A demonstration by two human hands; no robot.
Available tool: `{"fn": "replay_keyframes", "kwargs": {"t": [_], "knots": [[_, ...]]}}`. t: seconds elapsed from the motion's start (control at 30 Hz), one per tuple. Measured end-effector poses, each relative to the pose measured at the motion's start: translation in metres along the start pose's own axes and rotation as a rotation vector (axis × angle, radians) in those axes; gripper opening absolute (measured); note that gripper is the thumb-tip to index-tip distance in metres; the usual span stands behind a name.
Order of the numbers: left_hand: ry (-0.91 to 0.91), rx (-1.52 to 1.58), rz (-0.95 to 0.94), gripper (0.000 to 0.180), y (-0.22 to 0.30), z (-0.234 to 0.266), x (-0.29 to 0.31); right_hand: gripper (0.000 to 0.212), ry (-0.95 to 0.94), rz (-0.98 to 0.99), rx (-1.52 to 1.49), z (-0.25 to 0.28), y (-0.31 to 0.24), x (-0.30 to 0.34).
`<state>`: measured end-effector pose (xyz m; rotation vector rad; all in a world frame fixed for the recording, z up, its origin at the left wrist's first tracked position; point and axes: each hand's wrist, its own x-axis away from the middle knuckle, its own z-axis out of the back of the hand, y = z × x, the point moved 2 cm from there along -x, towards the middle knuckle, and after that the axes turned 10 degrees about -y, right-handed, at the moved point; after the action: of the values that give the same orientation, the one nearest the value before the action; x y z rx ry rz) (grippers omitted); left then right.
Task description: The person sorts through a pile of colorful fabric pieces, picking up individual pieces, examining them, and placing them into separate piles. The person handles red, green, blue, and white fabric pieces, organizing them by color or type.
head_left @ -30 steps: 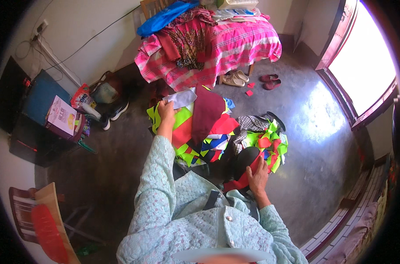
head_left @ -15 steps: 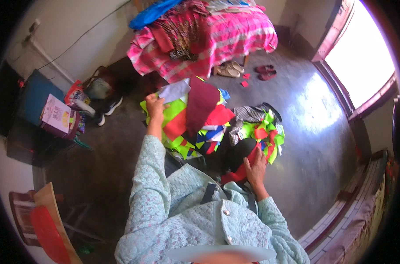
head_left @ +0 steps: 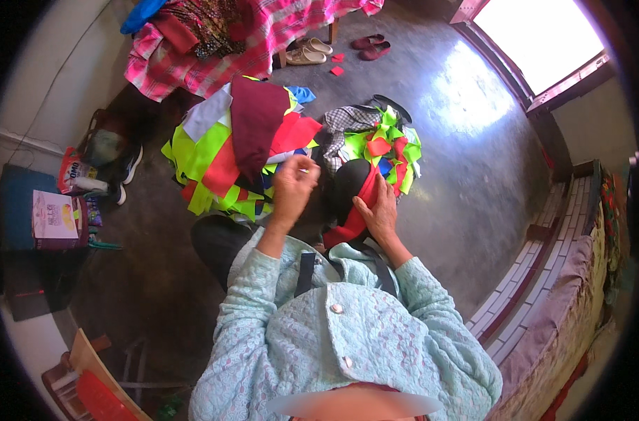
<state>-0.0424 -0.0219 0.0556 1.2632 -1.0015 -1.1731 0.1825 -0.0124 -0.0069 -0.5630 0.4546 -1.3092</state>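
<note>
The red cloth [head_left: 349, 229] lies over the dark knee, just left of the right hand [head_left: 378, 214], its long axis slanting forward and rightward to those fingertips. The right hand touches it, fingers fairly straight; I cannot tell whether they pinch it. The left hand [head_left: 293, 186], farther off, is curled narrow; any hold is unclear. Ahead-left sits a scrap pile [head_left: 206, 151].

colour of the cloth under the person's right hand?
Red: the cloth under the right hand. Best seen in the head view.
</note>
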Motion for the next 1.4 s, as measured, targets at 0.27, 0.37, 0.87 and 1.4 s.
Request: {"fn": "replay_keyframes", "kwargs": {"t": [0.27, 0.37, 0.87, 1.4], "knots": [[-0.293, -0.240, 0.125, 0.030, -0.042, -0.078, 0.029, 0.057, 0.090, -0.060, -0.540, -0.007, 0.023, -0.002], [-0.248, -0.355, 0.021, 0.032, -0.046, -0.086, 0.036, 0.053, 0.100, -0.072, -0.616, -0.006, 0.023, -0.002], [-0.532, -0.262, 0.365, 0.029, -0.058, -0.064, 0.048, 0.044, 0.248, -0.068, -0.782, -0.019, 0.041, -0.006], [-0.538, 0.493, 0.270, 0.020, 0.031, 0.018, -0.012, 0.038, 0.120, -0.044, -0.709, -0.015, 0.040, -0.005]]}}
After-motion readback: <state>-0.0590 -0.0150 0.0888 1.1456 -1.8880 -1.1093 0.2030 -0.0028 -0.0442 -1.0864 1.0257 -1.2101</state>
